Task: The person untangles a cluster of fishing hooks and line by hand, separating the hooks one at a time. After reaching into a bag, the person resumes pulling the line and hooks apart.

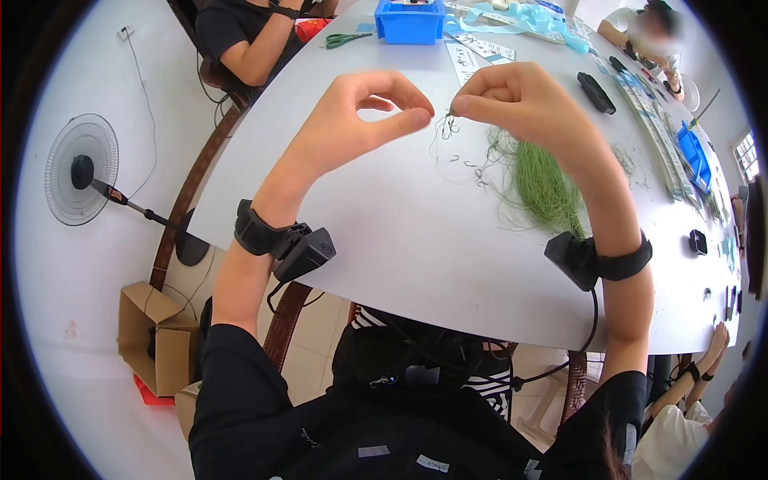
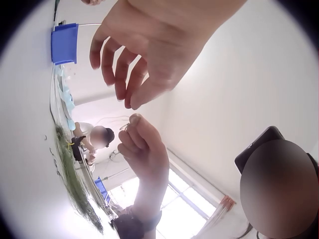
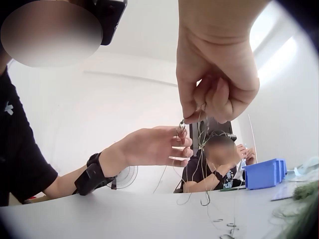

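My right hand (image 1: 520, 100) pinches a small bunch of dark fishhooks (image 1: 450, 124) and thin line between thumb and forefinger, its other fingers curled in. Hooks (image 3: 180, 130) and pale strands dangle below those fingertips in the right wrist view. Facing it across a small gap, my left hand (image 1: 360, 112) has thumb and forefinger tips close together and the other fingers loosely bent; nothing shows between them. A heap of green line (image 1: 548, 188) lies on the table below my right forearm, with loose hooks (image 1: 472, 166) at its left.
A blue bin (image 1: 410, 22) and green-handled scissors (image 1: 346, 38) are at the far edge. Printed strips (image 1: 640, 120), a black case (image 1: 596, 93) and a blue tray (image 1: 694, 156) lie to the right. Other people sit around the table (image 1: 384, 240). A fan (image 1: 82, 170) stands left.
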`<act>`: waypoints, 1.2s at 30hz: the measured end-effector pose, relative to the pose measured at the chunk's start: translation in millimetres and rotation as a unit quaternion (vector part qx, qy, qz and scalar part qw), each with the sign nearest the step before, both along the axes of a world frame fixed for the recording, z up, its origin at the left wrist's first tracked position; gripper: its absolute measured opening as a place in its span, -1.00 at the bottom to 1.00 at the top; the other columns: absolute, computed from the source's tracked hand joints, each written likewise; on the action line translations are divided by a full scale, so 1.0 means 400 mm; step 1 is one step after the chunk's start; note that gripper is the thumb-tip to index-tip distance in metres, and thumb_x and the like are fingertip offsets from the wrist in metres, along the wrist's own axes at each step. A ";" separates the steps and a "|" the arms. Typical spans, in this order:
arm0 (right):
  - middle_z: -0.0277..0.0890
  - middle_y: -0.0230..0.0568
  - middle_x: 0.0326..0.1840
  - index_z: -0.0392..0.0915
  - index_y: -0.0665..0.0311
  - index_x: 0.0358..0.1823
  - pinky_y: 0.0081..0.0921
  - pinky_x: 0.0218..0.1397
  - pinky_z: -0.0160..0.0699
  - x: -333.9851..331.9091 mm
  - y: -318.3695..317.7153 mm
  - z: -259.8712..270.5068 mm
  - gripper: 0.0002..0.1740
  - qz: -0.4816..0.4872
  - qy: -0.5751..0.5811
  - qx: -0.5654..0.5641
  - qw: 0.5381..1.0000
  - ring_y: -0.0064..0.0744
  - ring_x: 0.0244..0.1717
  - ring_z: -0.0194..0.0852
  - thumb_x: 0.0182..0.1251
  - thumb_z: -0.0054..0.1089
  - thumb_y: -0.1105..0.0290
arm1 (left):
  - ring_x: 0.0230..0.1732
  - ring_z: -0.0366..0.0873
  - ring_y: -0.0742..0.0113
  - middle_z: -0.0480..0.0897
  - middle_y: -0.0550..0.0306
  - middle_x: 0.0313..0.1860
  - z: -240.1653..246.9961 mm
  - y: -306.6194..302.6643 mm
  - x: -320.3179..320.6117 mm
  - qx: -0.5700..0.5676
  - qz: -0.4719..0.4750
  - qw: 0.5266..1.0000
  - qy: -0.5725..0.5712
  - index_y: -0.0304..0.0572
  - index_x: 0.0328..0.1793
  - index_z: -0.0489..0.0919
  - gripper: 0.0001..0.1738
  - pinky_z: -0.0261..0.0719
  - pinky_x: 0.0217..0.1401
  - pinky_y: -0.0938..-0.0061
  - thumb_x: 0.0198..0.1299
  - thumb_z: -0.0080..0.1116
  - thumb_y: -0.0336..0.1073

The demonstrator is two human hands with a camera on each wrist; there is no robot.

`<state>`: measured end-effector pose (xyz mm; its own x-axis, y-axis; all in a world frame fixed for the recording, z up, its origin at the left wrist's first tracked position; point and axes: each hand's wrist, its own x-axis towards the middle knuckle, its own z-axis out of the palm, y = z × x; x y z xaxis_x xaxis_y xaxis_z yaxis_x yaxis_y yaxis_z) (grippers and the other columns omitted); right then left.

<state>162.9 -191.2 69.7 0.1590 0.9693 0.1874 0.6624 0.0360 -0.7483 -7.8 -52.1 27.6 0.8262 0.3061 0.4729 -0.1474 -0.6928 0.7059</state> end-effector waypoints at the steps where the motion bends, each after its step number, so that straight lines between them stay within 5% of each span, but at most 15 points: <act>1: 0.53 -0.33 -0.60 0.65 0.40 -0.35 -0.70 -0.48 0.24 -0.005 0.000 -0.001 -0.68 -0.005 0.006 -0.001 1.000 -0.69 -0.56 0.34 0.06 0.25 0.23 | -0.24 0.57 0.48 0.67 0.29 -0.36 0.002 -0.007 -0.001 0.009 -0.002 1.000 0.009 -0.11 -0.28 0.67 -0.80 0.42 0.01 0.43 0.10 0.26 -0.16; 36: 0.44 -0.42 -0.66 0.66 0.41 -0.38 -0.69 -0.54 0.09 -0.017 0.007 -0.013 -0.68 -0.007 0.040 -0.029 0.999 -0.72 -0.61 0.21 0.06 0.27 0.23 | -0.28 0.56 0.50 0.65 0.30 -0.39 -0.013 -0.026 0.012 0.006 0.010 1.000 0.006 -0.14 -0.33 0.66 -0.78 0.40 -0.13 0.49 0.04 0.29 -0.16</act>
<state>155.9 -188.3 64.6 0.1854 0.9756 0.1175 0.6010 -0.0179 -0.7991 -2.9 -62.5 22.3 0.8253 0.3170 0.4673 -0.1248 -0.7047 0.6984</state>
